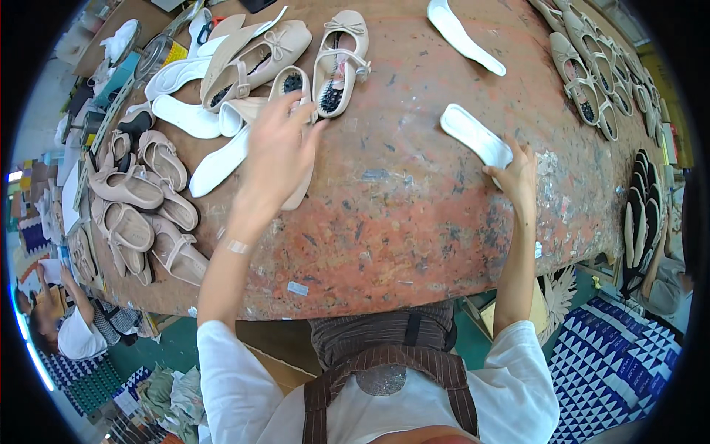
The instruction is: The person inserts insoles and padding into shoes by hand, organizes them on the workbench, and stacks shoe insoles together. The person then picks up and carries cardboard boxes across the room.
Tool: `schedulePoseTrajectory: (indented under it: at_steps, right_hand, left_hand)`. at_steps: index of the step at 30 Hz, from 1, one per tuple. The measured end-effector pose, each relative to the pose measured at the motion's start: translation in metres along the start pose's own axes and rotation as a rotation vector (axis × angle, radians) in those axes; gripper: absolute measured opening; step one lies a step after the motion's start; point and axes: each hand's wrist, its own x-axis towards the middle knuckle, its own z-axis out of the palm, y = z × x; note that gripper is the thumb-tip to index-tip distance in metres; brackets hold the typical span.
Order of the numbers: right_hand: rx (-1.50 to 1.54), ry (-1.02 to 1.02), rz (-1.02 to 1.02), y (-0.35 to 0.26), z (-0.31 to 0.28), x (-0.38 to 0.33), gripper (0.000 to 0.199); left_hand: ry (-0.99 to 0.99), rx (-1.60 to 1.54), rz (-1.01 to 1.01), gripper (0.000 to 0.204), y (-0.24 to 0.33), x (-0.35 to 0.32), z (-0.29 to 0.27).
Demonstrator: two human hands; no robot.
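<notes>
My right hand has its thumb and fingers closed round the near end of a white insole, whose far end points away to the left. My left hand reaches over the left part of the table, smeared by motion. Its fingertips are by a beige shoe heel; whether they grip it is unclear. A long beige piece shows partly from under the hand. Just beyond lies a beige strap shoe with a bow, dark inside, and a similar shoe on its side. White insoles lie left of the hand.
Another white insole lies at the far middle of the worn brown table. Finished-looking beige shoes are heaped at the left edge, more shoes at the far right. Black-and-beige soles stand at the right edge. Other people are at both sides.
</notes>
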Motion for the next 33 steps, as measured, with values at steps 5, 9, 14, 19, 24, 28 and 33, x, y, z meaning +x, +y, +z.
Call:
schedulePoseTrajectory:
  at_steps: [5, 9, 14, 19, 24, 28, 33]
  right_hand:
    - [0.147, 0.094, 0.093, 0.009, 0.000, -0.018, 0.066]
    - [0.562, 0.186, 0.180, 0.019, -0.003, -0.034, 0.047]
    - [1.103, 0.053, 0.379, 0.027, -0.016, -0.060, 0.024]
    - [1.473, -0.196, 0.255, 0.019, -0.031, -0.103, 0.037]
    - [1.561, -0.339, 0.115, -0.015, -0.033, -0.149, 0.057]
    - [1.486, -0.494, 0.121, -0.070, -0.032, -0.194, 0.049]
    - [1.862, -0.540, -0.003, -0.107, -0.034, -0.212, 0.047]
  left_hand:
    - [-0.206, 0.258, -0.240, 0.032, 0.006, 0.076, 0.102]
    - [-0.027, -0.190, -0.421, 0.020, 0.003, 0.083, 0.109]
    - [-0.108, -0.610, -0.385, 0.017, 0.065, 0.006, 0.025]
    - [-0.352, -0.552, -0.273, 0.022, 0.104, -0.138, -0.043]
    - [-0.242, -0.270, -0.400, 0.027, 0.122, -0.199, -0.055]
    - [-0.028, -1.037, -0.738, 0.066, 0.178, -0.189, -0.047]
    - [-0.231, -1.616, -0.807, 0.063, 0.202, -0.175, -0.022]
